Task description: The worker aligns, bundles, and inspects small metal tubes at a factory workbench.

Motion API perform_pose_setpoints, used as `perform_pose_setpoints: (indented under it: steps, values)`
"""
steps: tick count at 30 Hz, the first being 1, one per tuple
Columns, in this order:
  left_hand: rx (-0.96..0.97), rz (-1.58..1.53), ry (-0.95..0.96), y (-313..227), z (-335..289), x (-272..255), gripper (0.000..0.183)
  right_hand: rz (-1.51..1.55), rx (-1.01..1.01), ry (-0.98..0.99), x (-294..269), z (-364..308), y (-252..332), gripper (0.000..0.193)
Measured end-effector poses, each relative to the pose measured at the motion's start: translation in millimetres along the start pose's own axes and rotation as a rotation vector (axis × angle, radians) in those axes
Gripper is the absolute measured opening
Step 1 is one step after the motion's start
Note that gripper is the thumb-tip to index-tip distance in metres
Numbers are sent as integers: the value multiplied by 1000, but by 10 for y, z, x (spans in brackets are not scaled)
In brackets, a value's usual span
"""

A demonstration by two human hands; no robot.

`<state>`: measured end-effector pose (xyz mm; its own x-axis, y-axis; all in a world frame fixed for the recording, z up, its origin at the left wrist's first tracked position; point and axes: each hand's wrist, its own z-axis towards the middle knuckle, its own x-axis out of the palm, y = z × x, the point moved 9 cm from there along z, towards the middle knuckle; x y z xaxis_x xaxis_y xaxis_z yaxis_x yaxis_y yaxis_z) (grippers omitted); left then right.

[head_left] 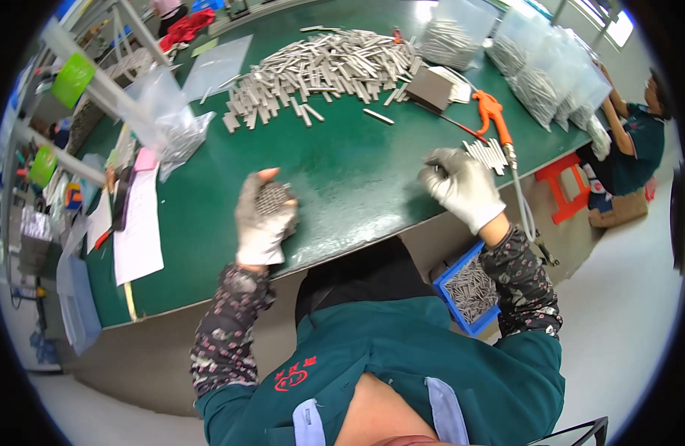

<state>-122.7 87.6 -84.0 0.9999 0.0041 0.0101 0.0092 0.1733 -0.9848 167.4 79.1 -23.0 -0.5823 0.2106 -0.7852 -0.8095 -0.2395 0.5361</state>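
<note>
My left hand [262,223], in a white-and-grey work glove, is closed round a bundle of thin metal rods [273,199], whose ends face up. My right hand [465,189], gloved alike, hovers over the table's front right with its fingers curled in. Whatever those fingertips hold, if anything, is hidden. Just beyond the right hand lies a small row of metal rods [488,154]. A large heap of loose grey rods [320,70] spreads over the far middle of the green table [342,160], and one stray rod [378,117] lies in front of it.
An orange air gun [491,115] with a hose lies right, beside a brown block [433,89]. Bags of rods [539,89] stand at the far right; another bag [183,137] and paper sheets [138,223] lie left. Below the edge sits a blue bin [470,288]. A co-worker [640,134] sits right.
</note>
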Motion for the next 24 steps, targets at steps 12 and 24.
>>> perform_pose_setpoints:
  steps: [12, 24]
  values:
    - [239, 102, 312, 50, -15, 562, 116, 699, -161, 281, 1183, -19, 716, 41]
    - [180, 147, 368, 70, -5, 518, 127, 880, 21, 450, 1300, 42, 673, 49]
